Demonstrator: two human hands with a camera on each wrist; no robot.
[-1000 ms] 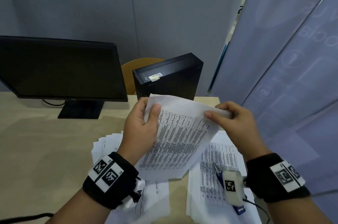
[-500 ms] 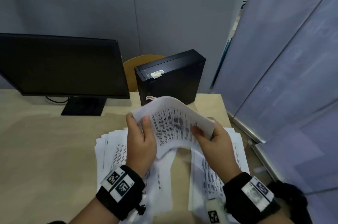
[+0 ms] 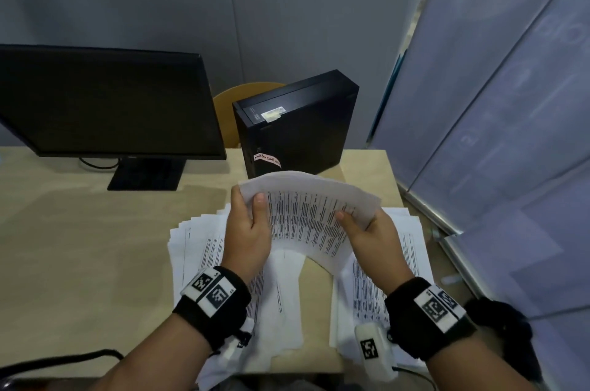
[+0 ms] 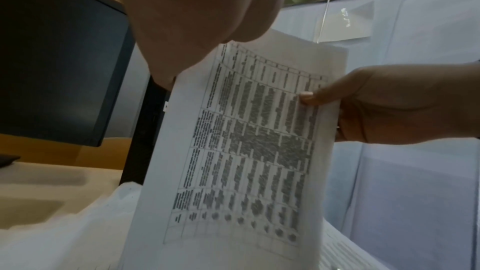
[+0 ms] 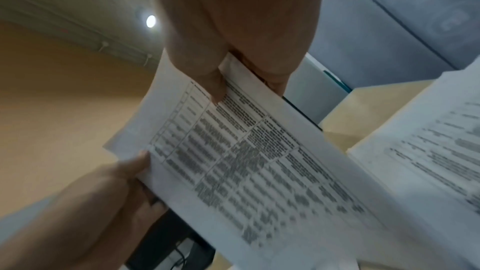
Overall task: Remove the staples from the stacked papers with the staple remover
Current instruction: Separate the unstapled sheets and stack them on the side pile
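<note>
Progress looks partial, as a judgement: white printed sheets lie fanned loosely in a left pile [image 3: 204, 250] and a right pile [image 3: 412, 250] on the pale wooden desk [image 3: 79, 240], which suggests sets already taken apart, though no staple can be made out anywhere. No staple remover shows in any view (it may lie under the wrists or the paper), so I cannot tell where the tool is.

A white sheaf of table-printed paper [image 3: 306, 218] is held up over the gap between the piles, bowed into an arch. The left hand [image 3: 247, 228] pinches its left edge, thumb on the printed face and fingers behind. The right hand [image 3: 370, 237] pinches the right edge the same way, thumb tip on the print. Both wrists are raised off the desk, palms turned toward each other. Behind stand a black monitor [image 3: 105, 103] and a black computer case [image 3: 297, 122].
</note>
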